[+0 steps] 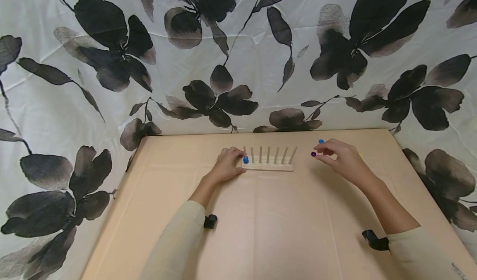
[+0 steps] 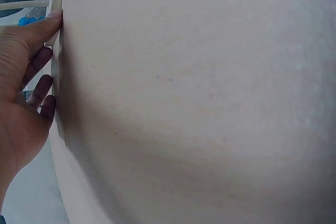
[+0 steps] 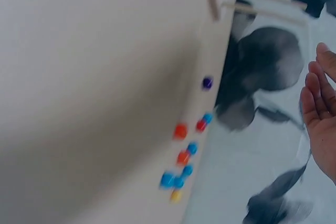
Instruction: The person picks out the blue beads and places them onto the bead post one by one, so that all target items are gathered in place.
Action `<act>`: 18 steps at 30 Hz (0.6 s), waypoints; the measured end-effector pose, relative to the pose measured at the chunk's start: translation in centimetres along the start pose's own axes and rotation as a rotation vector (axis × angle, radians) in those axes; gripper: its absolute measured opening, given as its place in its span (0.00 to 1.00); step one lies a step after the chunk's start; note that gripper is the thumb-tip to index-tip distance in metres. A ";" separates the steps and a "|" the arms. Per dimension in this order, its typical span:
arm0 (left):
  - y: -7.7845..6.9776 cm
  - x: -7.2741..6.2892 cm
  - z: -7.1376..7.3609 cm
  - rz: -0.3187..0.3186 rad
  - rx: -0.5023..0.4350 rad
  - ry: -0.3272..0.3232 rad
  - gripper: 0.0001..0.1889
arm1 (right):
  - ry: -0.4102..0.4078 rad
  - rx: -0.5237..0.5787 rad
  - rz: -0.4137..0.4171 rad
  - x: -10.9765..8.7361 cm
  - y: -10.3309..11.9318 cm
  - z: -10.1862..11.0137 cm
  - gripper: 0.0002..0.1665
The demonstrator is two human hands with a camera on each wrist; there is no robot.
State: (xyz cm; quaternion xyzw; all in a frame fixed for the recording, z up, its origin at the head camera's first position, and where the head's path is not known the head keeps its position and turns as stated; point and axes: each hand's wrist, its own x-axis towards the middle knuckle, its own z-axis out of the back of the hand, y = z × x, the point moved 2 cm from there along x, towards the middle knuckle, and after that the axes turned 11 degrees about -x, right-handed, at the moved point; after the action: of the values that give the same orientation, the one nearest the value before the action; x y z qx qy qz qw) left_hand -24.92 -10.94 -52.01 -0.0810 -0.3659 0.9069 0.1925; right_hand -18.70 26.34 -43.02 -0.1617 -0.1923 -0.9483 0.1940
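A wooden rack (image 1: 273,167) with a row of upright pegs stands near the far edge of the table. My left hand (image 1: 228,165) grips its left end, thumb at the front of the base. In the left wrist view the thumb (image 2: 50,22) presses on the wooden base. Blue beads (image 1: 245,160) sit at the leftmost peg. To the right of the rack, my right hand (image 1: 340,155) hovers with bent, relaxed fingers and nothing between them. A purple bead (image 3: 208,82) lies on the table, overlapping the thumb tip in the head view.
Loose beads lie right of the rack, partly hidden by the right hand in the head view: orange-red cubes (image 3: 180,131), blue beads (image 3: 168,180) and a yellow one (image 3: 176,195). The table (image 1: 290,218) ends at a floral cloth (image 1: 261,56) behind.
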 end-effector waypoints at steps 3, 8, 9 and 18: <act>0.0 0.0 0.0 -0.001 0.002 0.003 0.28 | 0.016 -0.012 -0.026 -1.1 -1.7 0.4 0.16; 0.2 0.1 0.0 -0.004 0.004 0.004 0.28 | 0.070 -0.056 -0.097 -2.9 -4.4 0.5 0.17; 0.2 0.1 0.0 -0.005 0.004 0.003 0.27 | 0.075 -0.063 -0.106 -3.3 -4.9 0.5 0.17; 0.1 0.0 0.0 -0.004 0.007 0.009 0.27 | 0.144 -0.092 -0.215 -6.3 -8.2 -0.4 0.20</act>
State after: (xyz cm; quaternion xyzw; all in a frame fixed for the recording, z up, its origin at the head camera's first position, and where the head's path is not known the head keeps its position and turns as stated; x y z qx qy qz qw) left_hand -24.94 -11.00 -52.09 -0.0835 -0.3620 0.9075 0.1963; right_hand -16.82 35.05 -48.20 -0.0806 -0.1505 -0.9805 0.0971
